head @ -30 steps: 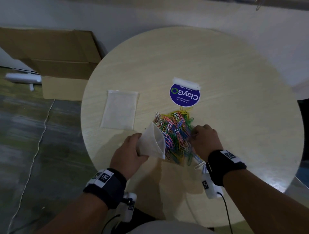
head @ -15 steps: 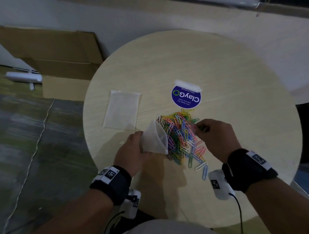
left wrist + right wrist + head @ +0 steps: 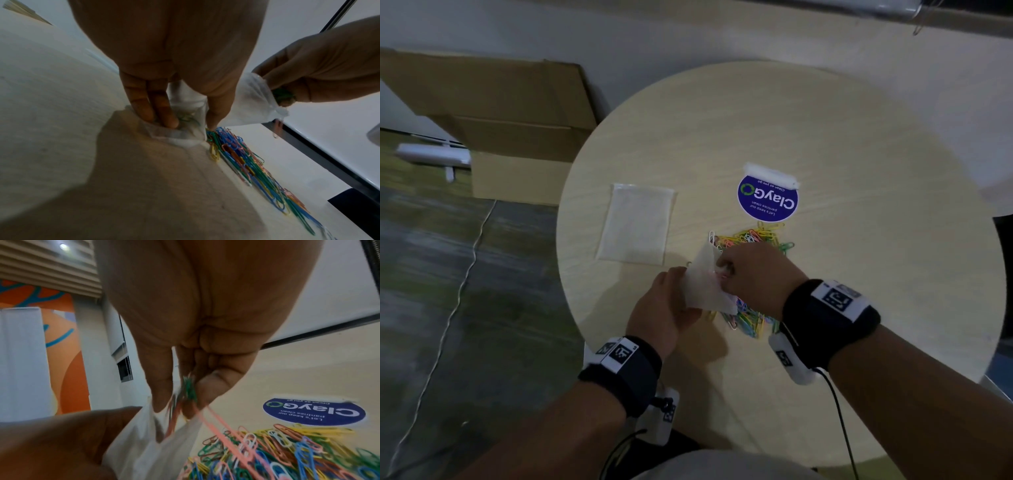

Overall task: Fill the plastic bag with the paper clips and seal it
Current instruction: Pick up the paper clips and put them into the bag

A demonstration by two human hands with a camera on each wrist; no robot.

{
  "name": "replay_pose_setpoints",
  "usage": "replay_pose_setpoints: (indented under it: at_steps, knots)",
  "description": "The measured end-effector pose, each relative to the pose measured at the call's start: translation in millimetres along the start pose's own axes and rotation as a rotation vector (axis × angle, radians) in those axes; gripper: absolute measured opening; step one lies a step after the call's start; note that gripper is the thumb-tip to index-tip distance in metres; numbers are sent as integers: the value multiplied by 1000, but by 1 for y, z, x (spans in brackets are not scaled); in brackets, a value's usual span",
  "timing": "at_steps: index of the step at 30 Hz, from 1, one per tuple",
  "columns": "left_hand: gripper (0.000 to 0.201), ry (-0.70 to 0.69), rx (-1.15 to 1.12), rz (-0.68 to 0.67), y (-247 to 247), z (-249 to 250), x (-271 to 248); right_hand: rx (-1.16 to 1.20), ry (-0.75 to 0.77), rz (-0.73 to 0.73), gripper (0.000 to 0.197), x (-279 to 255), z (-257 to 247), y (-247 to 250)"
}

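Note:
My left hand [image 3: 664,305] grips a small clear plastic bag [image 3: 705,284] with its bottom on the round table [image 3: 859,171] and its mouth turned right. Its fingers [image 3: 156,112] press the bag [image 3: 246,104] down; a few clips show inside. My right hand [image 3: 753,270] pinches a bunch of paper clips [image 3: 188,391] at the bag's mouth [image 3: 148,443], with a pink clip trailing down. The pile of coloured paper clips [image 3: 753,318] lies under and beyond that hand, also in the left wrist view [image 3: 246,162] and right wrist view [image 3: 287,451].
A second flat plastic bag [image 3: 637,222] lies left of the pile. A blue round ClayGo sticker [image 3: 767,198] sits on the table behind the clips. A cardboard box [image 3: 500,113] stands on the floor to the left, past the table's edge.
My right hand has lifted a pinch of clips off the pile and swung left to the bag's mouth. The left hand still holds the bag in about the same spot.

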State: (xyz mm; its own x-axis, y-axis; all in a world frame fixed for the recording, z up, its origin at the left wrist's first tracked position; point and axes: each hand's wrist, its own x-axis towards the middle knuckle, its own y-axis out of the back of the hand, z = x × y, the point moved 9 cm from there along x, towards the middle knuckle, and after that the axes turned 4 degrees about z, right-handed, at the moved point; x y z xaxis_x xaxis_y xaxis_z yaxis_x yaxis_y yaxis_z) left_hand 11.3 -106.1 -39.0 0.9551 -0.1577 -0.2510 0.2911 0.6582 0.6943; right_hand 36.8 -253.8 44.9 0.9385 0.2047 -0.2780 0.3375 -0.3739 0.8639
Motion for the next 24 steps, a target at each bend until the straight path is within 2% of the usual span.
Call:
replay_pose_setpoints:
  at_steps: [3,5,7,10,12,14,15,18,20,21,24]
  knots:
    - [63,-3,4,22,1,-2,3,180,-12,82,41,0,1,16]
    - [63,-22,-2,31,1,-2,3,401,-79,187,38,-5,15,27]
    - [66,-13,9,21,0,-4,2,631,-136,232,31,-11,30,26]
    - [68,3,15,20,1,-5,1,771,-203,283,25,-19,46,12]
    - [68,2,14,11,2,-5,0,723,-257,388,21,-29,65,11]
    - [67,-9,9,0,4,-5,-2,524,-367,446,13,-50,97,8]
    - [67,-18,13,3,6,-5,-2,415,-442,415,14,-63,115,0]
    - [69,-28,40,26,12,-9,-4,162,-638,154,43,-109,154,-42]
    - [72,-7,43,44,17,-15,-6,111,-647,66,46,-127,156,-67]
    - [73,4,40,50,19,-19,-7,126,-622,69,42,-129,153,-74]
    - [72,25,6,45,20,-28,-12,167,-529,177,21,-105,138,-75]
